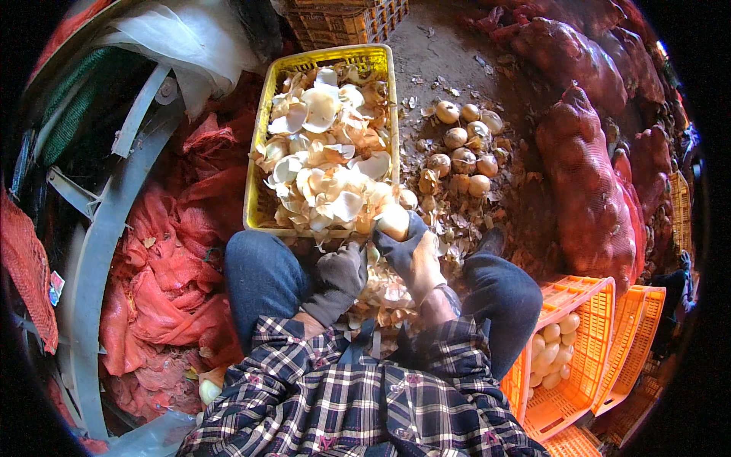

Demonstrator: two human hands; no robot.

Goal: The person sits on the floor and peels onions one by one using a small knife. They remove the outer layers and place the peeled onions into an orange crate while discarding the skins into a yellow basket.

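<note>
My right hand, in a dark glove with bare skin showing at the back, grips a pale, partly peeled onion at the near right corner of a yellow plastic crate. Closed in a grey glove, my left hand is just left of it, below the crate's near rim; what it holds is hidden by the fingers. Onion skins heap up inside the crate. More loose skins lie between my knees. Several unpeeled onions rest on the dirt floor to the right of the crate.
Red mesh sacks of onions line the right side. An orange crate at lower right holds peeled onions. Crumpled red mesh sacks and a curved grey metal frame are at left. Stacked crates stand beyond the yellow one.
</note>
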